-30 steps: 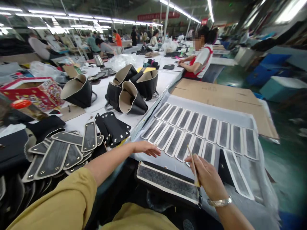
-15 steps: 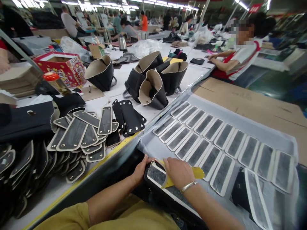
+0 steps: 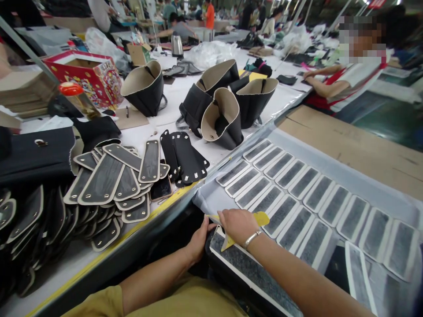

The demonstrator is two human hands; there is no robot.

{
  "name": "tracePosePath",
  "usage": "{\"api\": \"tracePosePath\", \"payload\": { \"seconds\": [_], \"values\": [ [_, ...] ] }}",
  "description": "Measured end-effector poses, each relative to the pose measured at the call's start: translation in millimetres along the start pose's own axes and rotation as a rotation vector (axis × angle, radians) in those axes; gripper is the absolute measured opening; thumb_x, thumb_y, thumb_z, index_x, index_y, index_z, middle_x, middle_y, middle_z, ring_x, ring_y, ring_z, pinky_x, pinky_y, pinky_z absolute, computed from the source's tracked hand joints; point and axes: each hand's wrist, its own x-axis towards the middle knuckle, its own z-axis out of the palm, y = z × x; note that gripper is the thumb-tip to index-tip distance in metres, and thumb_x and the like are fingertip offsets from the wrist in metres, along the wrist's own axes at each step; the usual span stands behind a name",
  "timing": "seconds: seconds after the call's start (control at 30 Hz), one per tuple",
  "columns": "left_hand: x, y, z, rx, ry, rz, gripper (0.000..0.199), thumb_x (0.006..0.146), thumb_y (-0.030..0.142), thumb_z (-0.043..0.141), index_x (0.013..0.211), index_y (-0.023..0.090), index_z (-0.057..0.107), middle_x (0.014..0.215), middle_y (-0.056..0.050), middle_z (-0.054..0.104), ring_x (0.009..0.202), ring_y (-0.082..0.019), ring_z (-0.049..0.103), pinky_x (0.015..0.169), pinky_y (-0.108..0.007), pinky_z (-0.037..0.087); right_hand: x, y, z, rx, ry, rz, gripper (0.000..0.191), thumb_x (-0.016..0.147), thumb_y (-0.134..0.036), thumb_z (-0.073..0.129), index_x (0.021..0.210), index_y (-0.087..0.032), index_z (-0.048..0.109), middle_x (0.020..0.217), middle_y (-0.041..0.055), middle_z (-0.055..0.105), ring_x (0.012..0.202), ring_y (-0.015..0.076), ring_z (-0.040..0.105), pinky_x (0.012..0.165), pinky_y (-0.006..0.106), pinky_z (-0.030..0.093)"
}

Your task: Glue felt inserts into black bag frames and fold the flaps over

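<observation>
A black piece with a grey panel and pale border (image 3: 251, 268) lies across my lap at the bottom centre. My right hand (image 3: 238, 225) is wrapped round a yellow flat tool (image 3: 262, 218), whose wide end rests on the near end of the panel. At that piece's left end, my left hand (image 3: 199, 240) pinches its edge with the thumb up; part of the fingers is hidden behind it. Rows of pale-edged grey panels (image 3: 292, 176) lie on a grey sheet to the right.
Black strap pieces with eyelets (image 3: 102, 180) are heaped at the left. Open black bags (image 3: 221, 116), a red box (image 3: 84, 77) and an orange-lidded bottle (image 3: 77, 99) stand behind. A person (image 3: 346, 83) sits at the back right beside cardboard (image 3: 357, 136).
My right hand has moved slightly left and up with the yellow tool, toward my left hand. More of the grey panel shows below it. The whole view has shifted a little.
</observation>
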Motion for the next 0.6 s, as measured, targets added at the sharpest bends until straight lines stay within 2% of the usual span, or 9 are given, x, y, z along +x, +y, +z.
{"api": "tracePosePath", "payload": {
  "seconds": [0.13,0.4,0.6],
  "values": [
    [0,4,1.8,-0.106,-0.044,-0.023,0.066,0.079,0.068,0.035,0.093,0.014,0.071,0.082,-0.009,0.071,0.091,-0.026,0.062,0.086,-0.033,0.043,10,1,-1,-0.018,-0.021,-0.090,0.055,0.094,-0.042,0.011,0.085,-0.018,0.059,0.079,0.0094,0.066,0.073,0.0243,0.063,0.062,0.035,0.043],
    [1,3,4.1,-0.236,-0.124,-0.050,0.079,0.080,0.072,0.025,0.097,0.009,0.069,0.079,-0.013,0.071,0.087,-0.026,0.064,0.083,-0.033,0.044,21,4,-5,-0.036,-0.030,-0.299,0.050,0.094,-0.038,0.016,0.084,-0.018,0.060,0.077,0.0088,0.066,0.071,0.0255,0.063,0.060,0.035,0.043],
    [-1,3,8.1,-0.271,-0.149,-0.058,0.082,0.081,0.071,0.020,0.098,0.008,0.069,0.079,-0.013,0.071,0.085,-0.026,0.065,0.080,-0.033,0.046,26,7,-6,-0.054,-0.042,-0.357,0.054,0.093,-0.041,0.015,0.081,-0.018,0.062,0.073,0.0095,0.066,0.070,0.0276,0.064,0.058,0.036,0.044]
  ]
}}
